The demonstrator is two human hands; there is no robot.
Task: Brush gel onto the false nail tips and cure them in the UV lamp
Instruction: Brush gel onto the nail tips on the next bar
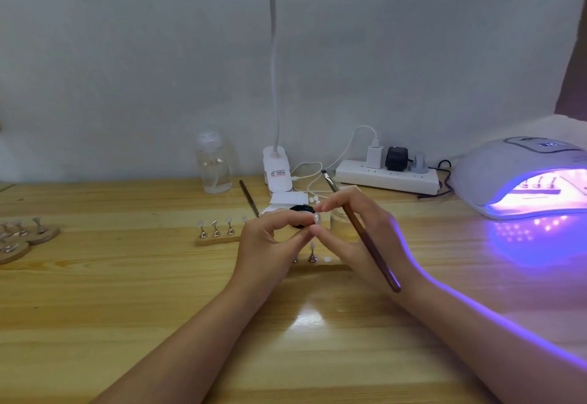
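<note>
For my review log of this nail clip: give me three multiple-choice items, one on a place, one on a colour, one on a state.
1. Where is the UV lamp on the table?
A. far right
B. far left
C. centre front

2. What colour is the brush handle?
A. white
B. brown
C. green

3. What state is the UV lamp in?
A. unlit
B. boxed
C. glowing violet

Answers: 1 A, it sits at the right edge beside the power strip. 2 B, the brown handle lies across the right hand. 3 C, violet light spills from its opening.
</note>
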